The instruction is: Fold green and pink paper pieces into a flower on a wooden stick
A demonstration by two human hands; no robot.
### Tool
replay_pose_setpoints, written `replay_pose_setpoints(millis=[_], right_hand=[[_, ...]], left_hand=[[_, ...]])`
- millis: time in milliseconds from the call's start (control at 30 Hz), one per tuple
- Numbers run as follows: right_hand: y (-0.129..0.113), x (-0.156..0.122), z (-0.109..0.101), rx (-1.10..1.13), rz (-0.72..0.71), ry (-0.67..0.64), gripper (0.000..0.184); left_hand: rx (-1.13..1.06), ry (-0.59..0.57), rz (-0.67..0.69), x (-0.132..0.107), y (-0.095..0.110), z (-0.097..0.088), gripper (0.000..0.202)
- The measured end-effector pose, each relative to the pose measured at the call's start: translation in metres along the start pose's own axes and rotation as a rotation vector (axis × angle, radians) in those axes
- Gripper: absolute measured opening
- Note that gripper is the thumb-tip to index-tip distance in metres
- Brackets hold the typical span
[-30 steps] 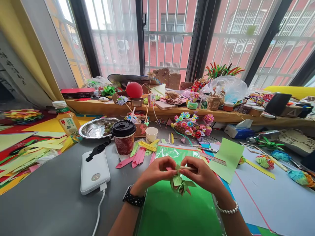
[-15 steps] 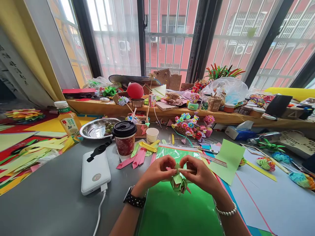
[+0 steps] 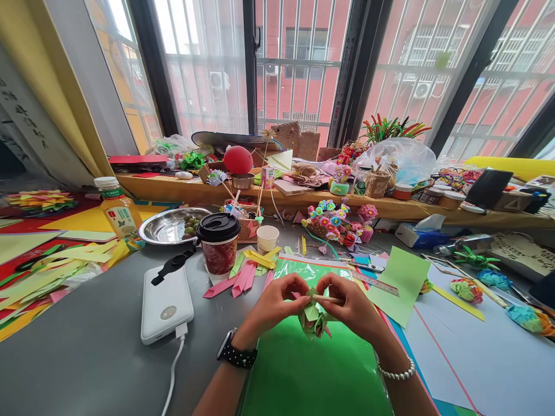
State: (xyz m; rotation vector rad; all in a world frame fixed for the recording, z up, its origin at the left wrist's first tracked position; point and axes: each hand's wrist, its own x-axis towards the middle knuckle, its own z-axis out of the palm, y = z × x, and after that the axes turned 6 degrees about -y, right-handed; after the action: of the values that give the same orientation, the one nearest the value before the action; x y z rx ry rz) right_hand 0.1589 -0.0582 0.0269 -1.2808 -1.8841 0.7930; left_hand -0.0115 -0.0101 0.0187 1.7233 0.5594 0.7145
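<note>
Both my hands meet over a green sheet [image 3: 312,370] on the grey table. My left hand [image 3: 275,306] and my right hand [image 3: 353,306] pinch a small folded green-and-pink paper flower [image 3: 313,318] between their fingertips. The right hand's fingers also grip a thin wooden stick [image 3: 327,299] that lies across the top of the flower. A black watch sits on my left wrist, a bead bracelet on my right.
A white power bank [image 3: 167,303] with a cable lies to the left. Behind it stand a lidded paper cup [image 3: 218,242], a steel bowl [image 3: 169,226] and a juice bottle [image 3: 117,209]. Folded paper strips [image 3: 245,274], a light green card [image 3: 401,280] and paper flowers [image 3: 336,222] crowd the back.
The paper flower's petals have drawn in closer under my fingers and it has turned slightly. My hands stay in the same place.
</note>
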Motion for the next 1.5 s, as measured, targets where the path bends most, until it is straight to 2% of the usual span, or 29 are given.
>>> replay_pose_setpoints(millis=[300,500,700,967,1233,1400,1500], right_hand=[[0.000,0.003,0.002,-0.052,-0.016,0.053,0.014],[0.001,0.000,-0.002,-0.015,-0.037,-0.017,0.016],[0.000,0.000,-0.001,-0.031,-0.022,-0.008,0.013],[0.002,0.003,0.005,-0.204,-0.027,0.079,0.008],[0.008,0.005,0.013,-0.454,-0.121,0.227,0.005],[0.008,0.005,0.012,-0.475,-0.125,0.199,0.005],[0.008,0.004,0.010,-0.425,-0.094,0.155,0.006]], left_hand=[[0.029,0.066,0.003,0.001,0.002,-0.001,0.016],[0.022,0.089,0.001,0.001,0.005,-0.001,0.014],[-0.010,0.031,0.009,0.001,-0.001,-0.003,0.016],[0.076,0.103,0.036,0.003,-0.003,0.000,0.012],[0.355,0.219,0.160,0.005,-0.008,0.003,0.008],[0.416,0.212,0.211,0.004,-0.005,0.003,0.010],[0.389,0.203,0.196,0.003,-0.002,0.003,0.010]])
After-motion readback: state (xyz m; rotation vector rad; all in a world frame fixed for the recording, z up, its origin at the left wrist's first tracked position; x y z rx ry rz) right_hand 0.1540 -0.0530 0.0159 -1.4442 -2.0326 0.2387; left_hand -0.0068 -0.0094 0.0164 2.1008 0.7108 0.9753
